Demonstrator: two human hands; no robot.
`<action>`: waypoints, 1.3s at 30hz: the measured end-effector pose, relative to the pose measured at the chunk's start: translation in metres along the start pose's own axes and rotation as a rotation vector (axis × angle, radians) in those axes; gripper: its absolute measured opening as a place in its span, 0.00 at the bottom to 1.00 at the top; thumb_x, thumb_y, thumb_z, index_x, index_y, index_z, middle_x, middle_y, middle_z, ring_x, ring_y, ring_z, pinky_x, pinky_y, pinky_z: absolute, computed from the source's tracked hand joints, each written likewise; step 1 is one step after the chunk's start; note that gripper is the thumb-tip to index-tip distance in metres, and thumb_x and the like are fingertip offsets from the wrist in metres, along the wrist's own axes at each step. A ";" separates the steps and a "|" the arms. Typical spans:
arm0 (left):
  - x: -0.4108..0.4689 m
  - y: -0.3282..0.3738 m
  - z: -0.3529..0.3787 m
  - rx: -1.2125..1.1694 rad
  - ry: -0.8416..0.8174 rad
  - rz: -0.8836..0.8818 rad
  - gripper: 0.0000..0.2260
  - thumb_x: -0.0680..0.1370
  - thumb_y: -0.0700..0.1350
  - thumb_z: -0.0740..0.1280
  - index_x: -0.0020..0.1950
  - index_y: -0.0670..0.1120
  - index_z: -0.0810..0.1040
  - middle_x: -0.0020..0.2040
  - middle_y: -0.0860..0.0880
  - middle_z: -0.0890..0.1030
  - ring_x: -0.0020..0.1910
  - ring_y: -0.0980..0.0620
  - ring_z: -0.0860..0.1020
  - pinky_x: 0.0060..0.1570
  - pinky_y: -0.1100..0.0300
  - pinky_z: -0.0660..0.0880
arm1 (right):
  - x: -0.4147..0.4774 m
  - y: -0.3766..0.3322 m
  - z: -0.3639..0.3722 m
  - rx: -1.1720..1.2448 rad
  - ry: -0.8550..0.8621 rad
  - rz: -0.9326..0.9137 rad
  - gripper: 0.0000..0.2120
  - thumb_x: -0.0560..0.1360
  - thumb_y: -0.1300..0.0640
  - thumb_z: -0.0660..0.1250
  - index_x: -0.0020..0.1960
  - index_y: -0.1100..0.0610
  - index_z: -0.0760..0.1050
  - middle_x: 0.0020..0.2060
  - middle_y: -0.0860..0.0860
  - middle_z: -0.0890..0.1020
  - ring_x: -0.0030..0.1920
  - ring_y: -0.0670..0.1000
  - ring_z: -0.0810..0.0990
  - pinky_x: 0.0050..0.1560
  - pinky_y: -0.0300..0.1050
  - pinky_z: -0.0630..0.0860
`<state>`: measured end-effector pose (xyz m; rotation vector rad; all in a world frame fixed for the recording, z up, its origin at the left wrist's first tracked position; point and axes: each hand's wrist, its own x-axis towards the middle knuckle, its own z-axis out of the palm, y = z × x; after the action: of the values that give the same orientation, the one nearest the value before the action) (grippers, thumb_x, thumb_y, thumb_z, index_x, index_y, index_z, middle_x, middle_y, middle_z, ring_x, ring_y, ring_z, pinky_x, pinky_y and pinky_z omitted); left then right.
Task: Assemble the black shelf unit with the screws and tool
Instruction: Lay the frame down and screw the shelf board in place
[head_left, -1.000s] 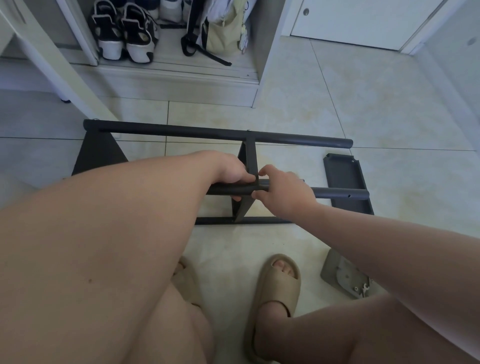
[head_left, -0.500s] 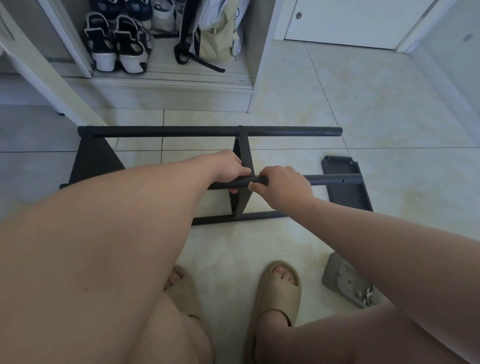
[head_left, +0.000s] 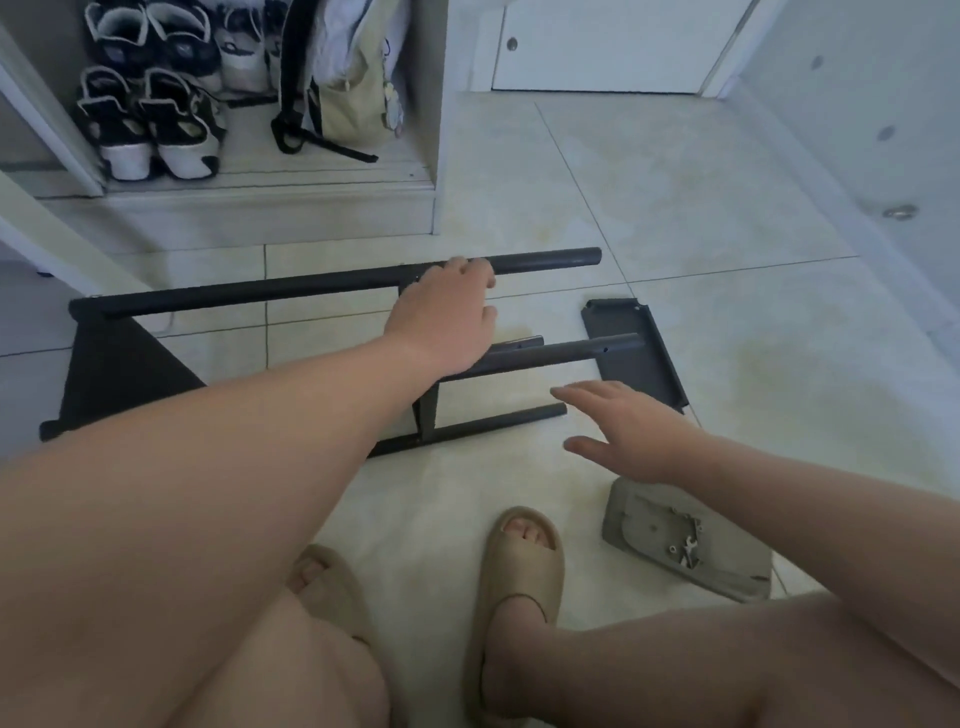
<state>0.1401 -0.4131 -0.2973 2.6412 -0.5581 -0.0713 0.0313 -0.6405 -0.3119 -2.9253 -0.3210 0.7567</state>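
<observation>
The black tubular metal frame (head_left: 311, 286) is lying part-built, the dark flat panel (head_left: 631, 364) at three o'clock unattached; right hand (head_left: 634, 431) spreading empty, left hand (head_left: 447, 322) grip unclear.

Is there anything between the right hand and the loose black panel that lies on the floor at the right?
Nothing visible does. The open right hand hovers at the near edge of the loose panel. Only the end of the middle tube crosses the panel's far part in this view.
</observation>
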 end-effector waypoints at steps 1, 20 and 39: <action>0.001 0.014 0.004 -0.009 -0.009 0.088 0.13 0.82 0.47 0.59 0.66 0.48 0.71 0.64 0.48 0.74 0.58 0.46 0.74 0.48 0.52 0.71 | -0.011 0.015 0.005 -0.042 -0.022 0.033 0.32 0.82 0.42 0.60 0.82 0.45 0.53 0.80 0.45 0.60 0.78 0.51 0.58 0.75 0.54 0.64; -0.063 0.115 0.248 0.234 -0.671 0.602 0.21 0.79 0.49 0.66 0.71 0.52 0.67 0.81 0.43 0.53 0.70 0.39 0.64 0.61 0.46 0.67 | -0.015 0.198 0.179 0.214 -0.467 0.483 0.21 0.81 0.53 0.64 0.73 0.50 0.72 0.65 0.54 0.80 0.65 0.57 0.78 0.64 0.48 0.75; -0.078 0.115 0.296 0.132 -0.490 0.572 0.06 0.75 0.47 0.73 0.48 0.51 0.76 0.79 0.44 0.62 0.67 0.36 0.72 0.55 0.45 0.74 | -0.018 0.229 0.277 0.383 -0.211 0.529 0.17 0.75 0.67 0.67 0.63 0.63 0.74 0.62 0.62 0.76 0.62 0.62 0.75 0.60 0.52 0.73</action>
<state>-0.0151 -0.5974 -0.5185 2.4736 -1.4998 -0.5266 -0.0792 -0.8540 -0.5794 -2.5733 0.5489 1.0514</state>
